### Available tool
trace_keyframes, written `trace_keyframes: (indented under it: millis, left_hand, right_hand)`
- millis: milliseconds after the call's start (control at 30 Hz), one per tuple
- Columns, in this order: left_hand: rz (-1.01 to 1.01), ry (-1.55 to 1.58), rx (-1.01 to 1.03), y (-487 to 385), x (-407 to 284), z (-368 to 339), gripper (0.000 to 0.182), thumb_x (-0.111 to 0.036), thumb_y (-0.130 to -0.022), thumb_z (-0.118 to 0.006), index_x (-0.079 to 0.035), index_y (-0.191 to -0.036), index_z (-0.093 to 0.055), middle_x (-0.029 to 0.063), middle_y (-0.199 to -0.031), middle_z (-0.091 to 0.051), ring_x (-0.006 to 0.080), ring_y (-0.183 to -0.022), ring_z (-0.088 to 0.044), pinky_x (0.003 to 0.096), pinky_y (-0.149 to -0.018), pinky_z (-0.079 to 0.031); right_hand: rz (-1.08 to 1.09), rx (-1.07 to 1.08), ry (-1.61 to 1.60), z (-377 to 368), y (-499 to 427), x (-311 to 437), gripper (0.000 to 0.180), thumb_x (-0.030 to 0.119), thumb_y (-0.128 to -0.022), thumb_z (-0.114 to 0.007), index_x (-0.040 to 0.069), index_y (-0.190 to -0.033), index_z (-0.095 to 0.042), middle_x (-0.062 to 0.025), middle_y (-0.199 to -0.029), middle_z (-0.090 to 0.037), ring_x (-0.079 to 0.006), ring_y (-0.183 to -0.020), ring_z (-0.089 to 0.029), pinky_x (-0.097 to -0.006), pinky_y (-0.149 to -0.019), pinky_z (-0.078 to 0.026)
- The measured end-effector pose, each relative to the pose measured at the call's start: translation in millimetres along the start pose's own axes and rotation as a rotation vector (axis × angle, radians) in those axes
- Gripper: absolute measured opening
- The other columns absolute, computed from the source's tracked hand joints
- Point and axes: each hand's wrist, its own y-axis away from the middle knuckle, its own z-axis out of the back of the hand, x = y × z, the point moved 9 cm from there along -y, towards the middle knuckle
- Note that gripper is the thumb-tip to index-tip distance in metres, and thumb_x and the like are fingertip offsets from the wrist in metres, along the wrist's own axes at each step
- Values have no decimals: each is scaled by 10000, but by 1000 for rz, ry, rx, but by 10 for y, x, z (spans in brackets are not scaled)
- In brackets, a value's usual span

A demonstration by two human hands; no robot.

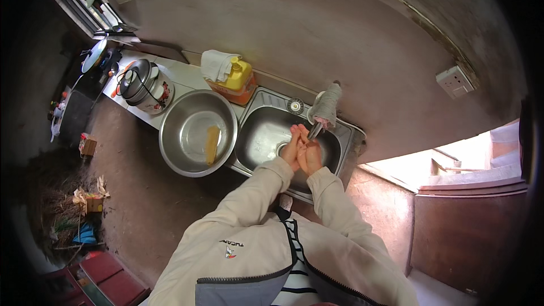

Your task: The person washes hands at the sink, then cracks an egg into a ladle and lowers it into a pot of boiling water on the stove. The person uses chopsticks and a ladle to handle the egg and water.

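Note:
Over the stainless-steel sink (257,131), my left hand (291,148) and my right hand (312,155) are cupped against each other, side by side. They are just below the metal spout of the faucet (315,131). Both look wet, and I see no object in them. Grey cloth (326,104) is wrapped around the faucet's body. The drain (280,149) is partly hidden behind my left hand. Whether water is running cannot be made out clearly.
Left of the sink, a large steel basin (172,153) overhangs the counter edge, holding a long yellowish piece (211,144). Behind it stand a yellow-capped jug (231,89) draped with a white cloth (217,64) and a flowered rice cooker (155,97). A socket (454,81) is on the wall.

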Motion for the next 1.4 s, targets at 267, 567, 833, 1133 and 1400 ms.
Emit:
trace_keyframes:
  millis: [267,567,833,1133,1400]
  left_hand:
    - [-30,-155,-140,-293,-33,410,303,-322,-998,-541,-36,-931,-617,115,-845,-669,283,-802,-658,435,-755,-553]
    - [-36,-471,-255,53,316,143,390,-380,-1023,-524,-51,-1230,-557,84,-1168,-589,170,-1059,-571,311,-935,-463]
    - [-210,-631,-332,-159,42,393,344,-416,-1004,-508,-92,-941,-605,73,-822,-622,206,-726,-598,377,-668,-505]
    - [12,-1114,-175,-323,279,498,682,-451,-993,-445,-82,-1551,-311,233,-1584,-312,297,-1487,-262,376,-1173,-243]
    - [-194,-933,-454,-82,-467,555,251,-162,-938,-510,-20,-907,-716,24,-713,-616,119,-603,-583,301,-559,-499]
  right_hand:
    - [5,-171,-53,313,189,-179,178,27,-994,-467,-11,-1120,-587,-110,-1195,-636,-209,-1215,-579,-291,-1046,-439]
    - [3,-182,654,551,24,21,343,198,-987,-506,-21,-1239,-586,-143,-1207,-643,-204,-1085,-581,-324,-983,-437]
    - [32,-265,190,486,67,-112,555,402,-1066,-411,10,-1457,-432,-112,-1382,-529,-229,-1220,-503,-352,-1079,-369]
    - [-30,-192,91,466,-58,-113,516,395,-1067,-405,87,-1480,-399,-66,-1430,-492,-220,-1306,-473,-354,-1067,-403]
    - [-221,-211,-11,263,123,-291,219,207,-1047,-418,80,-1128,-577,-82,-1069,-631,-201,-927,-641,-352,-831,-542]
